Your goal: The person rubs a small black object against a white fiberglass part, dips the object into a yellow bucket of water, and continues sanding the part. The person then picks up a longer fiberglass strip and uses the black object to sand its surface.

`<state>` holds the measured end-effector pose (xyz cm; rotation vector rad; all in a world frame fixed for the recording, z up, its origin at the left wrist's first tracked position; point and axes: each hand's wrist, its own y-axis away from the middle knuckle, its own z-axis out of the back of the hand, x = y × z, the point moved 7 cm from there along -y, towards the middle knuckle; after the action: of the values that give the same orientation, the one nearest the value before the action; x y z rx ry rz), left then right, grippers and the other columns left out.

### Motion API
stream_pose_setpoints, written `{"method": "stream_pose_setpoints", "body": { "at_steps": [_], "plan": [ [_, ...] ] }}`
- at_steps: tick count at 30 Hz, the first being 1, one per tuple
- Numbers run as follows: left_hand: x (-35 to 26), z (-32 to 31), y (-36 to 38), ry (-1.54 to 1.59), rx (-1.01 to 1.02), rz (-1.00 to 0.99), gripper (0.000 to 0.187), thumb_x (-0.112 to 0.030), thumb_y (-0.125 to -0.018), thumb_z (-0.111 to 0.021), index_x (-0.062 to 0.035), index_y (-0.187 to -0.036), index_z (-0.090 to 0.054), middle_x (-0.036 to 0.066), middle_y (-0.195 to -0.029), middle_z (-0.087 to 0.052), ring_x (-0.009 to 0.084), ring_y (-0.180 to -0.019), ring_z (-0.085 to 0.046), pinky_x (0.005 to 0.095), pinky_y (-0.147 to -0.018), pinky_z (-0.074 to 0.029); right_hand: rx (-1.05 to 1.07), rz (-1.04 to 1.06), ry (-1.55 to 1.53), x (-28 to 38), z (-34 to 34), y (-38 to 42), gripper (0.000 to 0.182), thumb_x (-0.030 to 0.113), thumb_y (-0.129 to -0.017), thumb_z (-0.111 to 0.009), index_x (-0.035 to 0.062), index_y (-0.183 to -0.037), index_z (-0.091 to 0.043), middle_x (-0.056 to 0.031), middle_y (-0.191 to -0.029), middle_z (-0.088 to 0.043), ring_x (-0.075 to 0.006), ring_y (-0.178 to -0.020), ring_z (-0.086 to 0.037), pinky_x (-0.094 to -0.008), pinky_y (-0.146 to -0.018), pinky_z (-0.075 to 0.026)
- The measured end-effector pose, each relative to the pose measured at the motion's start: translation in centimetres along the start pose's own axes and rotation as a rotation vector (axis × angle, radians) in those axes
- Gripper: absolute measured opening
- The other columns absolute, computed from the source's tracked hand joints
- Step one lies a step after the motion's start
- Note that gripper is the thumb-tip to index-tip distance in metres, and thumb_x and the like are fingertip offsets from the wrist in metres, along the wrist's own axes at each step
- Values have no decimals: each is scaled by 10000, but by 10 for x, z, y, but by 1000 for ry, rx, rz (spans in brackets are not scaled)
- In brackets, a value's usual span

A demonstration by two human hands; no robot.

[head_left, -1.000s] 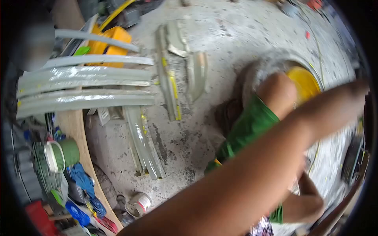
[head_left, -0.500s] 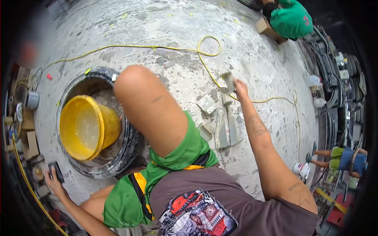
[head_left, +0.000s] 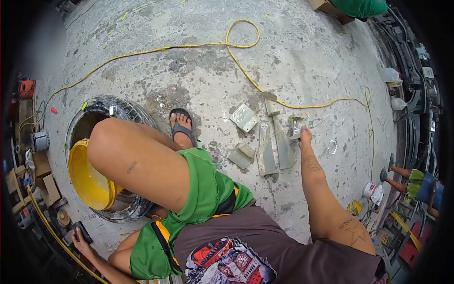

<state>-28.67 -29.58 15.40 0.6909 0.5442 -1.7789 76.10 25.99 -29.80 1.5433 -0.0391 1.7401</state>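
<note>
Fingertips of the right hand (head_left: 306, 136) pinch the right edge of a small grey piece (head_left: 295, 127) at the end of the outstretched arm; from where I sit, I can't tell whether it rests on the floor (head_left: 302, 61) or hangs just above. Most of it sticks out leftward from my grip, right beside a pair of long grey strips (head_left: 283, 146). A squarish slab (head_left: 244, 118) and a blocky offcut (head_left: 241, 157) lie left of those, near but apart.

My left hand (head_left: 81, 244) is well away on the other side, fingers wrapped around a dark object (head_left: 84, 232).

For room, I have bare floor to the right of the piece and toward me. Ahead, a yellow cord (head_left: 198, 46) runs past the strips' far ends. Leftward, the tyre (head_left: 130, 108) and yellow bucket (head_left: 87, 180) sit close against the raised knee (head_left: 106, 137).
</note>
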Motion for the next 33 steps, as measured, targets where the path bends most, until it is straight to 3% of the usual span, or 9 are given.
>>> {"method": "stream_pose_setpoints", "body": {
  "at_steps": [6, 11, 13, 15, 19, 22, 24, 29, 33],
  "plan": [
    [-39, 1, 6, -208, -32, -121, 324, -348, -1003, -735, -48, -1085, -647, 18, -971, -585, 143, -867, -513, 269, -784, -444, 118, -51, 393, -8, 9, -25, 349, 204, -999, -673, 7, -1286, -696, -128, -1168, -736, -224, -1014, -685, -371, -867, -552],
    [-67, -8, 22, 58, -60, 106, 313, -306, -1007, -732, -36, -1141, -648, 36, -1019, -633, 148, -912, -566, 284, -833, -471, 86, 120, 516, 2, 12, -23, 382, 234, -997, -683, 12, -1308, -664, -137, -1192, -712, -251, -1012, -684, -380, -881, -554],
    [-68, -8, 13, 62, -61, 49, 313, -305, -1015, -725, -29, -1140, -647, 38, -1033, -643, 135, -941, -579, 271, -853, -469, -359, 422, 1091, 45, 16, 7, 406, 268, -991, -703, 28, -1315, -650, -149, -1223, -680, -268, -1011, -678, -371, -892, -550],
    [-68, -10, 6, -8, -5, -46, 327, -312, -1017, -722, -24, -1154, -649, 46, -1058, -653, 145, -974, -584, 270, -886, -463, -176, 871, 877, 68, -19, 41, 408, 281, -993, -710, 40, -1316, -647, -169, -1266, -650, -268, -1020, -675, -356, -899, -545],
    [-82, -37, 27, -149, -11, -258, 382, -328, -1024, -714, 6, -1197, -653, 80, -1137, -667, 187, -1073, -578, 291, -990, -434, 766, 354, 502, 120, -135, 251, 308, 248, -1023, -692, 68, -1273, -699, -68, -1161, -716, -141, -1049, -656, -298, -884, -543],
    [-102, -70, 54, -269, 116, -251, 403, -368, -1028, -703, -9, -1206, -658, 103, -1145, -658, 209, -1078, -565, 326, -997, -436, 1271, 378, 180, 203, -195, 449, 392, 99, -961, -734, 86, -1346, -660, -47, -1315, -639, -145, -1083, -634, -294, -958, -530],
    [-120, -94, 85, -180, 185, -226, 376, -349, -1039, -692, -11, -1198, -646, 95, -1113, -648, 197, -1030, -572, 312, -948, -462, 1476, 466, 16, 227, -210, 522, 435, 72, -890, -804, 82, -1304, -670, -49, -1253, -626, -166, -1093, -586, -291, -845, -507],
    [-134, -149, 152, 221, 252, -275, 268, -251, -1045, -696, -28, -1174, -623, 35, -1032, -624, 123, -909, -560, 254, -814, -481, 1314, 699, 102, 226, -217, 542, 177, 64, -881, -808, 44, -1014, -692, -41, -985, -630, -149, -861, -566, -298, -741, -459],
    [-122, -173, 170, 427, 294, -95, 182, -150, -1044, -683, -16, -1142, -609, 55, -1103, -650, 144, -1028, -579, 284, -966, -462, 1221, 1080, 54, 292, -245, 595, 142, -8, -897, -767, 22, -976, -653, -79, -967, -629, -175, -864, -616, -307, -781, -508]
  ]
}}
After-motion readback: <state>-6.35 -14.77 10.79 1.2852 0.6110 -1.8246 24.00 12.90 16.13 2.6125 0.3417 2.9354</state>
